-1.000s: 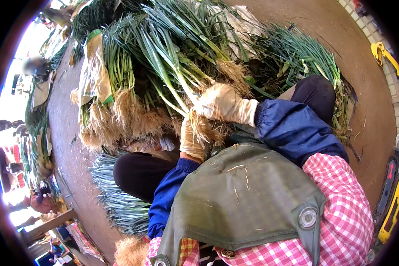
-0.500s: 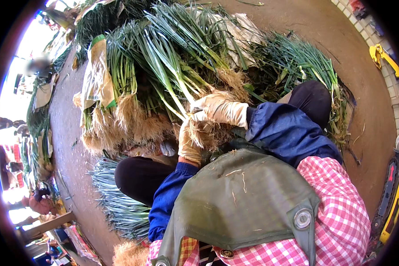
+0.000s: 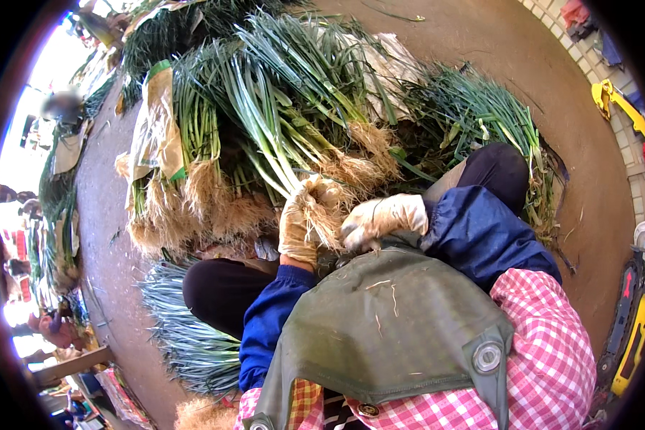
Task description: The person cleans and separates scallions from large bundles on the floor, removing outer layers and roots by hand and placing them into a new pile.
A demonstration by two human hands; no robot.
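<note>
At centre, the left hand (image 3: 299, 231) clasps stalks (image 3: 283, 170); whether the curled right hand (image 3: 384, 219) grips anything is unclear.

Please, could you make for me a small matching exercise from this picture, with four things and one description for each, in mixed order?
Column 1
1. apron
2. left hand
3. checked sleeve
4. right hand

Column 2
A. pink and white
B. gloved, just right of the dangling roots
C. olive green
D. gripping green onions near their base

Right pairs: 1-C, 2-D, 3-A, 4-B
</note>
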